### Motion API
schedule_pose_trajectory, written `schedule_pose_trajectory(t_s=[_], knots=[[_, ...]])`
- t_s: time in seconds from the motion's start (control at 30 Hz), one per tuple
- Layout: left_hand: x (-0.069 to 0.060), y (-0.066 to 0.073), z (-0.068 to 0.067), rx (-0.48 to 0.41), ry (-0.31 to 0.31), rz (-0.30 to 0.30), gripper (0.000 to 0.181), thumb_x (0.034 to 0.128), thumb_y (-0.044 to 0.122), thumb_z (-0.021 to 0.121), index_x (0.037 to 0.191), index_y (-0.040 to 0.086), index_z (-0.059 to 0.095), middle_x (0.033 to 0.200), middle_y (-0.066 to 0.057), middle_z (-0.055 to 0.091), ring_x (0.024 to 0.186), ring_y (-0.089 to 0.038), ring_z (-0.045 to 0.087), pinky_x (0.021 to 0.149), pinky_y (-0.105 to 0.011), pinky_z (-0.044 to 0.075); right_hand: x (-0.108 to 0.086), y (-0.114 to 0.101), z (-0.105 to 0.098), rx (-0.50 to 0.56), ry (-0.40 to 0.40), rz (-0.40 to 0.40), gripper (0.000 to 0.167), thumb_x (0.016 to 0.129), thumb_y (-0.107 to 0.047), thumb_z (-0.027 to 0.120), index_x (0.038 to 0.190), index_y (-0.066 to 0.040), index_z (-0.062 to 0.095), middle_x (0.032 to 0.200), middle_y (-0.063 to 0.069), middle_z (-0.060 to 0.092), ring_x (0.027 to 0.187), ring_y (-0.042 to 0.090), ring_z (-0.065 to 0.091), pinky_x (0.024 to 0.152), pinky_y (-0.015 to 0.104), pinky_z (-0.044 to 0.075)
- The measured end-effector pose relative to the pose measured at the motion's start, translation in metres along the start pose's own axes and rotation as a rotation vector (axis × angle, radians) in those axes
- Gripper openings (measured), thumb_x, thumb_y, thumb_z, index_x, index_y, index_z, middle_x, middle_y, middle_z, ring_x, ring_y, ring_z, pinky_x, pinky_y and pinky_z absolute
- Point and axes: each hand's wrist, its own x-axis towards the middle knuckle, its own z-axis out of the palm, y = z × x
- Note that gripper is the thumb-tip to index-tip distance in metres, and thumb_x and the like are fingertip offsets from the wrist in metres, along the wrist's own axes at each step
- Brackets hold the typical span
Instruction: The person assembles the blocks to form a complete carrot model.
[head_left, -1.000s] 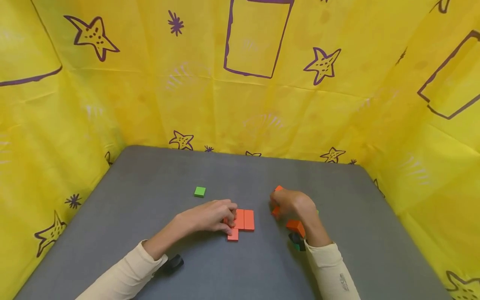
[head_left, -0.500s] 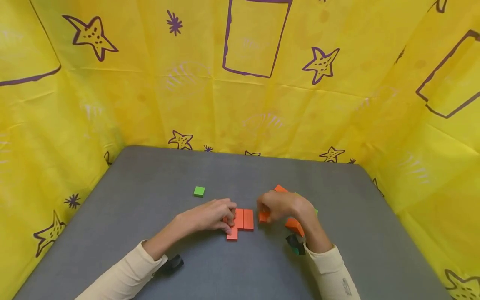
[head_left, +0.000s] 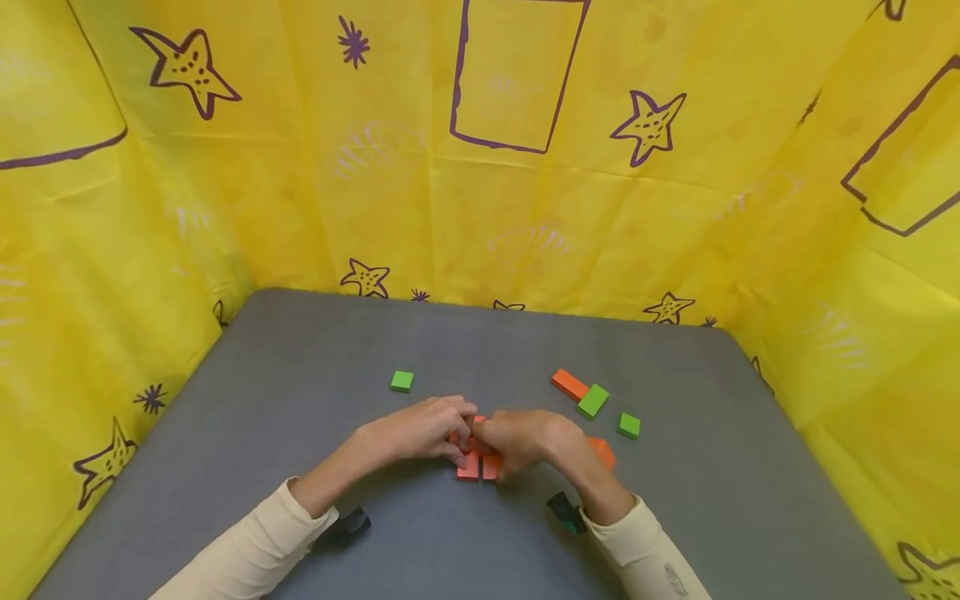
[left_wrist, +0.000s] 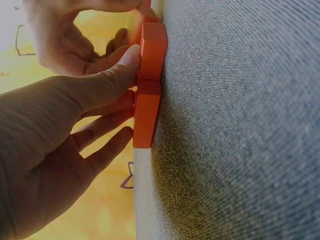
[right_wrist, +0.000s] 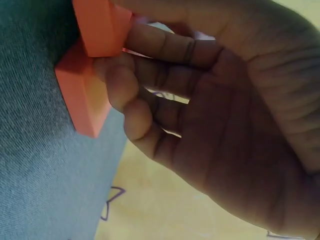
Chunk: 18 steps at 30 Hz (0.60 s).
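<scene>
Grey fabric-covered desk (head_left: pixel 315 358), left hand (head_left: pixel 420 429) resting extended fingers on orange rectangular blocks (left_wrist: pixel 146 115), right hand (head_left: pixel 528 437) bent inward, pinching a small orange block (head_left: pixel 490 468).

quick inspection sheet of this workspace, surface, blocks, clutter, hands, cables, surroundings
Surface: gray tabletop, woven-looking
Job's things: orange blocks grouped mid-table, partly hidden
Clutter: one green block beyond the group, to its left; two green blocks to its right; loose orange block beside one of those
Left hand: fingertips touching grouped blocks
Right hand: appears to pinch one grouped block
Cables: nothing seen
Surroundings: yellow cloth with purple-outlined stars
</scene>
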Motion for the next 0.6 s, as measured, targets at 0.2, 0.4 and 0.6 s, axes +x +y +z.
schedule_pose_trajectory(t_s=[0.2,0.4,0.6], knots=[[0.0014,0.0,-0.0033,0.007,0.003,0.016,0.014,0.0825,0.031,0.087,0.083,0.017,0.082,0.095,0.007,0.064,0.088,-0.007,0.052,0.079,-0.02,0.048,0.0023,-0.004,0.0003,-0.038,0.014,0.093,0.035,0.084,-0.018,0.088,0.105,-0.014,0.061,0.07,-0.006,0.043,0.061,0.009,0.042,0.059,0.022,0.033],[-0.0001,-0.0006,-0.0026,-0.001,0.009,0.007,0.014,0.0823,0.03,0.087,0.084,0.017,0.082,0.097,0.006,0.066,0.09,-0.007,0.053,0.08,-0.02,0.049,0.0035,-0.0046,-0.0003,-0.04,0.023,0.095,0.037,0.084,-0.021,0.089,0.108,-0.014,0.062,0.071,-0.006,0.043,0.063,0.009,0.042,0.061,0.023,0.033],[0.0001,-0.0014,-0.0009,-0.013,0.007,0.017,0.014,0.0834,0.03,0.087,0.086,0.017,0.082,0.098,0.006,0.066,0.091,-0.007,0.054,0.08,-0.021,0.05,0.0027,-0.0031,0.0001,-0.056,0.019,0.093,0.036,0.084,-0.024,0.09,0.104,-0.016,0.062,0.07,-0.007,0.043,0.063,0.009,0.042,0.061,0.023,0.033]])
